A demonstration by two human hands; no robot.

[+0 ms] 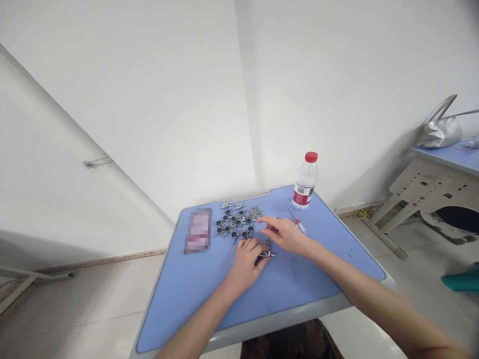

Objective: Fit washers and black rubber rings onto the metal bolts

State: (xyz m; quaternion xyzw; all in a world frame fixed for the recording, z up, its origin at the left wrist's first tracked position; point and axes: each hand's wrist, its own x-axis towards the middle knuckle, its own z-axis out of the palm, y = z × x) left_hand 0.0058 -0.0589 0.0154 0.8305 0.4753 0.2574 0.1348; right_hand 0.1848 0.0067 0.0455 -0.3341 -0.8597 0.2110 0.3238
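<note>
A pile of several small metal parts with black centres (pixel 235 222) lies on the blue desk (pixel 310 279) near its far edge. My left hand (pixel 247 260) rests on the desk just in front of the pile, its fingers curled round a small metal part (pixel 268 254). My right hand (pixel 284 233) reaches toward the pile from the right, index finger stretched out, the other fingers loosely bent over something small that I cannot make out. A small screwdriver with a red handle (pixel 298 222) lies just right of my right hand.
A clear water bottle with a red cap (pixel 305 181) stands at the desk's far right corner. A blurred flat card-like object (pixel 198 230) lies left of the pile. White walls stand behind. Another blue desk (pixel 445 154) with a silver bag (pixel 441 130) is at the far right.
</note>
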